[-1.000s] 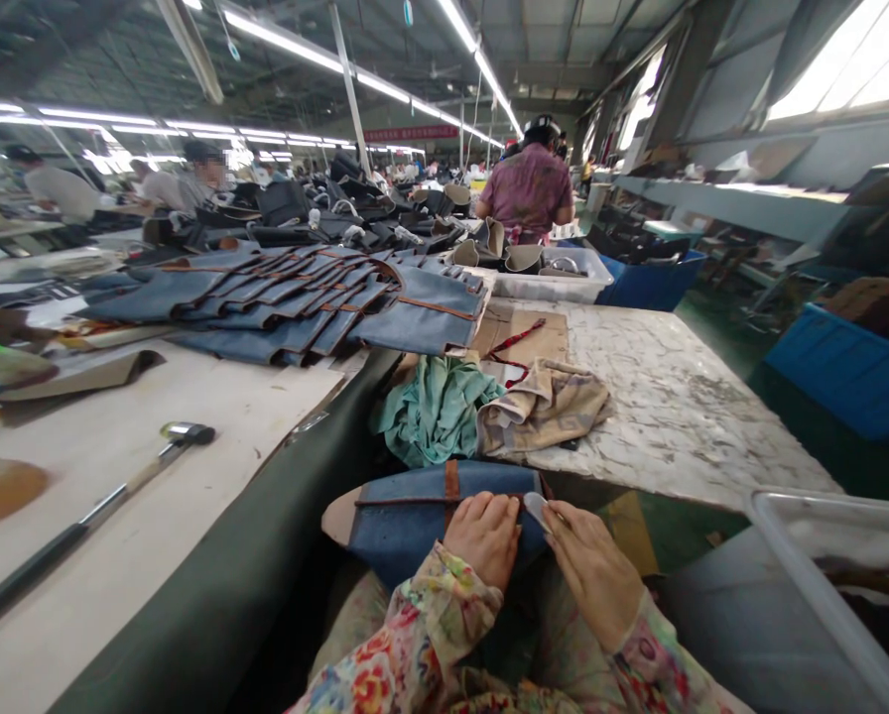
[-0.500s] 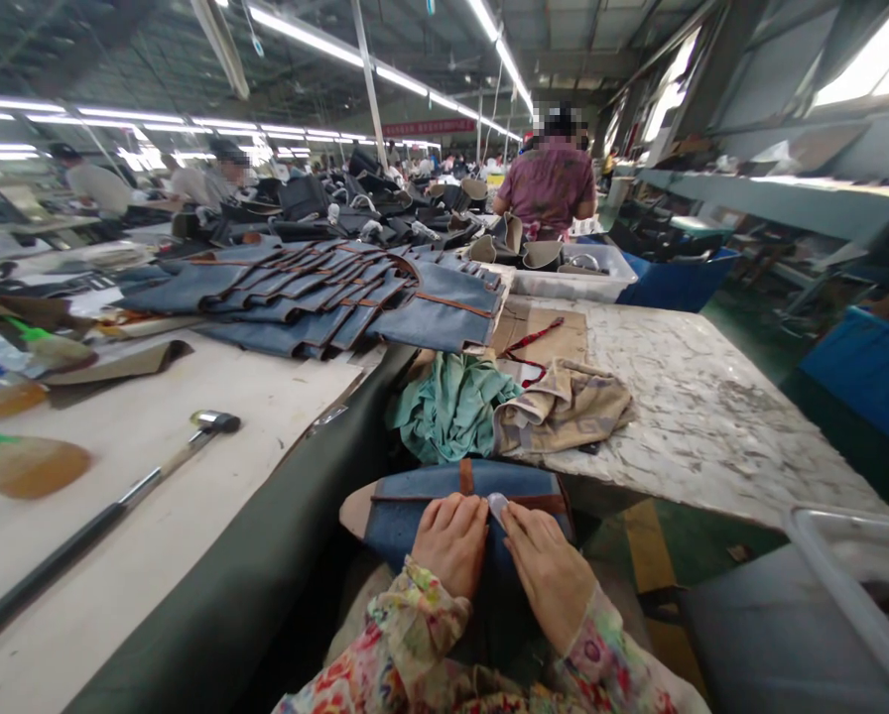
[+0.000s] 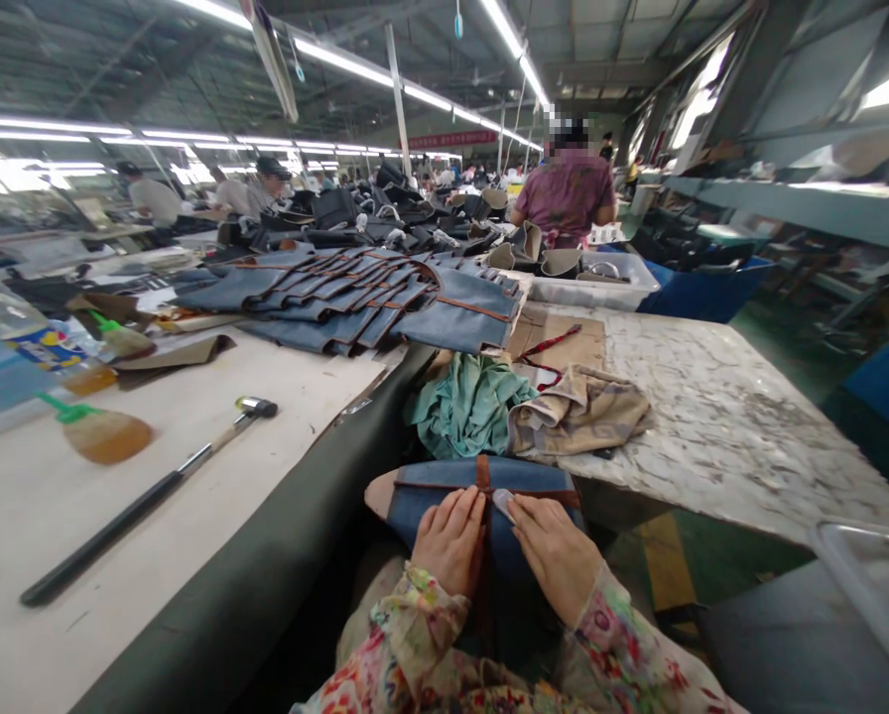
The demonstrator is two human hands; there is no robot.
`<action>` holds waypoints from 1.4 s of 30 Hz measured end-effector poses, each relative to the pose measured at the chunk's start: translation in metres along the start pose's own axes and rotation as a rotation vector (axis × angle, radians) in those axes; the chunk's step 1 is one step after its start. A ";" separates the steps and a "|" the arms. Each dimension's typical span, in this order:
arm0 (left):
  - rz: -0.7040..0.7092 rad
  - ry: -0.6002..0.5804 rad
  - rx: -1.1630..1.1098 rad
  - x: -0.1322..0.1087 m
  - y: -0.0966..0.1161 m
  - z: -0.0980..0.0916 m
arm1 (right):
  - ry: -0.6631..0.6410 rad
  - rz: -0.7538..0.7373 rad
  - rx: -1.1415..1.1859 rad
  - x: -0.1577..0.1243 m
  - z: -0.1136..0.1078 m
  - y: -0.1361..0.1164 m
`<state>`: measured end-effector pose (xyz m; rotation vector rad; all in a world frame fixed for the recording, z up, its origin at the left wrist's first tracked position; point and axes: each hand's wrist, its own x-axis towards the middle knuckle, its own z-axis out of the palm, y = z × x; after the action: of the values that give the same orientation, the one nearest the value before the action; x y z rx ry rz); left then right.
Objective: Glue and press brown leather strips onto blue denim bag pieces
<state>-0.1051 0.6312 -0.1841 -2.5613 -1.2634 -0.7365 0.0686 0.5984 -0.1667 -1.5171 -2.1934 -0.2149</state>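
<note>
Across my lap lies a blue bag panel (image 3: 415, 501) with crossing brown straps (image 3: 545, 496) and a pale tip at its left end. My left hand (image 3: 450, 540) rests on it with fingers stretched out, just left of where the straps cross. Between the fingers of my right hand (image 3: 560, 557) is a small whitish, rounded scraper (image 3: 502, 502), its edge against the panel beside the crossing. The underside of the panel is hidden.
On the left table lie a mallet (image 3: 151, 499), a squeeze bottle (image 3: 109, 436) and a stack of blue panels (image 3: 355, 297). A green cloth (image 3: 463, 407) and a camouflage cloth (image 3: 582, 412) sit ahead. A grey bin (image 3: 787, 625) stands right; a co-worker (image 3: 568, 193) is beyond.
My view has turned slightly left, so the scene sits further right and more bottles show. The scraper stays near the strap crossing, and both hands remain on the panel.
</note>
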 end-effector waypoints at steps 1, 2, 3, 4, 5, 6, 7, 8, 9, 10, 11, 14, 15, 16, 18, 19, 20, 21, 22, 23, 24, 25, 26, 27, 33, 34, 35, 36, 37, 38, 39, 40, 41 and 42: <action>-0.005 -0.009 0.001 0.001 0.001 -0.001 | 0.004 0.001 -0.003 -0.002 -0.002 0.003; -0.018 -0.016 -0.002 0.003 0.001 -0.001 | 0.012 0.004 -0.003 -0.004 -0.003 0.006; -0.032 -0.027 -0.007 0.005 0.001 -0.002 | 0.024 0.010 -0.002 -0.006 -0.005 0.010; -0.045 -0.042 -0.014 0.007 0.001 -0.003 | 0.034 0.016 -0.001 -0.009 -0.006 0.015; -0.057 -0.062 -0.021 0.009 0.001 -0.004 | 0.043 0.026 -0.001 -0.013 -0.007 0.020; -0.064 -0.082 -0.027 0.010 0.001 -0.005 | 0.047 0.040 -0.005 -0.016 -0.008 0.026; -0.066 -0.097 -0.029 0.011 0.001 -0.006 | 0.046 0.052 -0.010 -0.021 -0.010 0.032; -0.065 -0.106 -0.029 0.012 0.001 -0.006 | 0.044 0.062 -0.017 -0.025 -0.011 0.038; -0.060 -0.107 -0.027 0.012 0.001 -0.007 | 0.047 0.068 -0.027 -0.029 -0.012 0.044; -0.054 -0.101 -0.025 0.012 0.000 -0.007 | 0.053 0.069 -0.039 -0.033 -0.013 0.049; -0.050 -0.092 -0.021 0.011 -0.001 -0.007 | 0.060 0.067 -0.052 -0.037 -0.014 0.054; -0.056 -0.068 -0.013 0.006 -0.003 -0.007 | 0.066 0.052 -0.089 -0.044 -0.014 0.064; -0.061 -0.064 -0.012 0.005 -0.004 -0.007 | 0.066 0.051 -0.094 -0.044 -0.014 0.065; -0.066 -0.063 -0.013 0.004 -0.005 -0.008 | 0.072 0.051 -0.094 -0.044 -0.013 0.065; -0.072 -0.067 -0.019 0.003 -0.006 -0.009 | 0.094 0.055 -0.075 -0.042 -0.011 0.061; -0.075 -0.073 -0.021 0.003 -0.006 -0.010 | 0.102 0.055 -0.056 -0.040 -0.010 0.056; -0.081 -0.078 -0.022 0.004 -0.006 -0.010 | 0.103 0.054 -0.032 -0.037 -0.009 0.051; -0.088 -0.085 -0.022 0.005 -0.005 -0.011 | 0.097 0.051 -0.004 -0.034 -0.008 0.045; -0.098 -0.089 -0.020 0.006 -0.005 -0.011 | 0.087 0.044 0.027 -0.030 -0.007 0.038; -0.109 -0.094 -0.017 0.007 -0.004 -0.011 | 0.067 0.036 0.060 -0.025 -0.007 0.031; -0.119 -0.098 -0.013 0.008 -0.004 -0.010 | 0.040 0.026 0.094 -0.019 -0.006 0.024; -0.125 -0.103 -0.009 0.008 -0.004 -0.010 | 0.004 0.020 0.127 -0.014 -0.006 0.018; -0.126 -0.109 -0.006 0.008 -0.004 -0.009 | -0.036 0.016 0.160 -0.008 -0.005 0.014; -0.124 -0.117 -0.004 0.008 -0.004 -0.008 | -0.079 0.016 0.191 -0.002 -0.004 0.011; -0.121 -0.136 -0.012 0.000 -0.008 -0.006 | -0.237 0.025 0.286 0.023 -0.001 0.012; -0.125 -0.137 -0.014 -0.001 -0.008 -0.006 | -0.244 0.019 0.291 0.025 -0.002 0.013; -0.130 -0.142 -0.017 0.000 -0.008 -0.007 | -0.250 0.012 0.295 0.026 -0.002 0.014; -0.136 -0.149 -0.022 0.001 -0.008 -0.008 | -0.259 0.005 0.300 0.027 -0.002 0.015; -0.148 -0.157 -0.027 0.003 -0.007 -0.010 | -0.269 -0.004 0.304 0.028 -0.003 0.016; -0.165 -0.166 -0.032 0.007 -0.006 -0.010 | -0.278 -0.013 0.306 0.029 -0.003 0.017; -0.183 -0.177 -0.037 0.011 -0.006 -0.011 | -0.287 -0.023 0.304 0.030 -0.004 0.018; -0.197 -0.190 -0.042 0.016 -0.005 -0.012 | -0.292 -0.032 0.299 0.030 -0.004 0.018; -0.207 -0.204 -0.047 0.021 -0.005 -0.012 | -0.291 -0.037 0.289 0.030 -0.004 0.017; -0.210 -0.222 -0.051 0.025 -0.005 -0.012 | -0.285 -0.040 0.277 0.030 -0.005 0.017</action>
<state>-0.1003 0.6471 -0.1613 -2.6374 -1.6210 -0.5371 0.0769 0.6283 -0.1513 -1.4193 -2.3527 0.3004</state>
